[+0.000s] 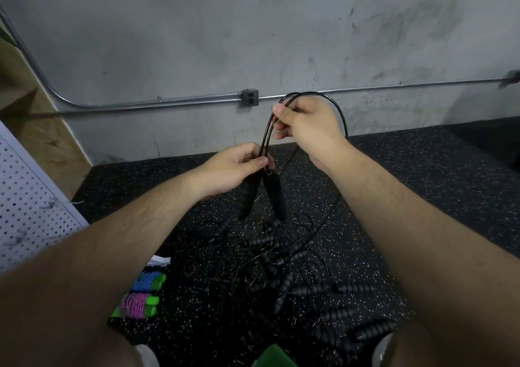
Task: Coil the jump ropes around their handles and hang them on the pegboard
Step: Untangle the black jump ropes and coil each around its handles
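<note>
Holding black jump rope (266,134) mid-air over floor (422,183) pile (281,254) — wall (197,43) ahead, pegboard (28,203) hard left.
Pinching it just above both handles (274,195) with left grip (239,167); right grip (306,124) higher, clenched on cord loop (342,113).

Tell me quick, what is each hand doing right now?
Left hand: closed, pinching the black jump rope cords just above the two handles.
Right hand: closed, pinching the same cords higher up.

Speckled black rubber floor (422,183) down there, a tangled heap of black jump ropes (284,257) sprawling across it; to its left lie a coiled blue rope (147,281) and a coiled pink rope (136,304), green-handled, side by side.
</note>
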Demonstrator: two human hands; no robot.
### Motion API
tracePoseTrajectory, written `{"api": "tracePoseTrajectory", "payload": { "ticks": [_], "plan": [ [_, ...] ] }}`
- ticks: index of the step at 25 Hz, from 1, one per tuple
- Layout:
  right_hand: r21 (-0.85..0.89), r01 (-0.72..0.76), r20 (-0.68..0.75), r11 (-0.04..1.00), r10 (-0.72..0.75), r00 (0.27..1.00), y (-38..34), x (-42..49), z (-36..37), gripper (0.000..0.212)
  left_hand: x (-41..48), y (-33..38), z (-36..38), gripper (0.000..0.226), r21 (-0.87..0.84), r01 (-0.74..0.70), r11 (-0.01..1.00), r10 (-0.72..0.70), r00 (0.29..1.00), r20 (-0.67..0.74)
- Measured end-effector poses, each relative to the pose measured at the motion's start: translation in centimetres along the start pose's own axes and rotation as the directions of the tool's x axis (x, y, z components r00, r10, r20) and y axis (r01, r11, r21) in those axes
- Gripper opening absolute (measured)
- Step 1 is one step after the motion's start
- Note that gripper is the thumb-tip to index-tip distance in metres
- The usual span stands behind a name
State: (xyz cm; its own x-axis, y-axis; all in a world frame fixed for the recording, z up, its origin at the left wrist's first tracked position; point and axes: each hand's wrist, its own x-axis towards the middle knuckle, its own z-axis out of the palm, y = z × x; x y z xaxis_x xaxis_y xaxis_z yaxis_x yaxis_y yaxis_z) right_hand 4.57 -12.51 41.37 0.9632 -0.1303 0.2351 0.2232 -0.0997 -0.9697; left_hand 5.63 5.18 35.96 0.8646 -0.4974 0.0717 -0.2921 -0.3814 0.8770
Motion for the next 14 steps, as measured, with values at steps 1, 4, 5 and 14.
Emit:
{"api": "tracePoseTrajectory", "payload": {
  "ticks": [1, 4, 5, 14],
  "plan": [
    [0.035, -0.002, -0.01, 0.999, 0.002, 1.0, -0.1, 0.1, -0.1, 0.015, 0.1, 0.0, 0.2, 0.017, 0.004, -0.008, 1.0, 0.008, 1.0, -0.02],
    [0.062, -0.029, -0.025, 0.998, 0.031, 0.999, 0.5, 0.0, -0.3, 0.019, 0.3, 0.2, 0.6, 0.02, 0.015, -0.005, 1.0, 0.006, 0.999, -0.033],
    [0.063, -0.055, -0.019, 0.996, 0.056, 0.998, 0.7, -0.1, -0.5, 0.023, 0.4, 0.3, 0.7, 0.019, 0.001, 0.001, 1.0, -0.001, 0.999, -0.053],
    [-0.678, 0.016, 0.19, 0.735, 0.154, 0.97, 4.4, -6.8, 2.1, 0.097, 0.5, 1.9, -0.6, 0.024, -0.274, 0.081, 0.958, -0.191, 0.894, -0.404]
  ]
}}
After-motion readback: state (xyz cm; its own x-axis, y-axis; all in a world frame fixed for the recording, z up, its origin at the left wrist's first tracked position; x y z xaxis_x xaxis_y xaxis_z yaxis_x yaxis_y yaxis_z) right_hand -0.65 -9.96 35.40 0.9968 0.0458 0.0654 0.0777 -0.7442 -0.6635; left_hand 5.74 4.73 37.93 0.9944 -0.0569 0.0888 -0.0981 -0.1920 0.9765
